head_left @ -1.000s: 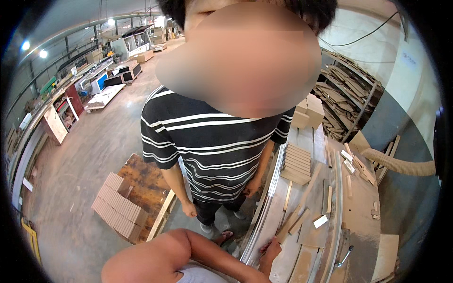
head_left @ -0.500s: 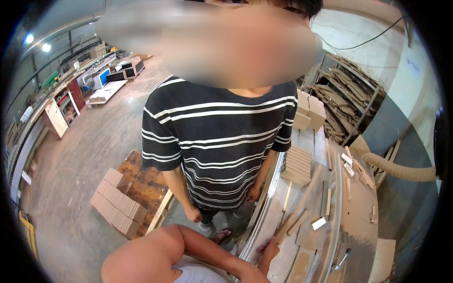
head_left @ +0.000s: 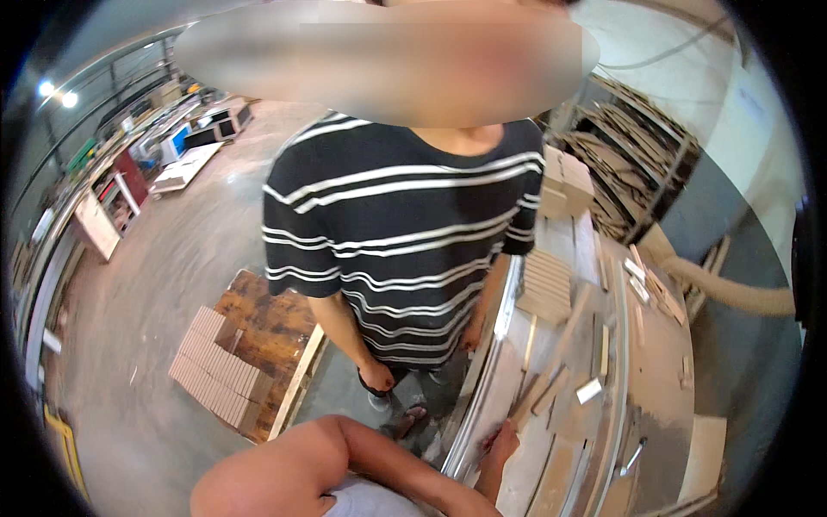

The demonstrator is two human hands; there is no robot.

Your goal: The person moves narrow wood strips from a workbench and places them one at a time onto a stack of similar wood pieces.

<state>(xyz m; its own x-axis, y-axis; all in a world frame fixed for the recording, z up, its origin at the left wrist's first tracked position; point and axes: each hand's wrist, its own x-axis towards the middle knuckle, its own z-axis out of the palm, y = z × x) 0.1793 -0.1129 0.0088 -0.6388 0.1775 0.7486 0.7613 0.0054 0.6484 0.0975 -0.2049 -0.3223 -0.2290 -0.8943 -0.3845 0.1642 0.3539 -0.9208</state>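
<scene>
My left forearm (head_left: 405, 478) crosses the bottom of the view toward the right, and its hand lies beyond the lower edge. On the near part of the long work table (head_left: 525, 474), my right hand (head_left: 502, 441) is closed at the near end of a long wooden strip (head_left: 562, 343). Its fingers curl and partly hide that end. Beside the strip lie a shorter wooden piece (head_left: 550, 390) and a small white block (head_left: 589, 391). Farther up the table stands a row of stacked tan blocks (head_left: 544, 286).
A person in a striped shirt (head_left: 405, 250) stands close across from me, arms lowered. Left of them, a pallet (head_left: 269, 314) bears stacked strips (head_left: 215, 366). A ribbed hose (head_left: 732, 297) and a rack of scrap wood (head_left: 637, 155) stand at the right.
My view has tilted and shifted slightly, so the table and pallet appear a little farther right. My right hand stays at the strip's near end.
</scene>
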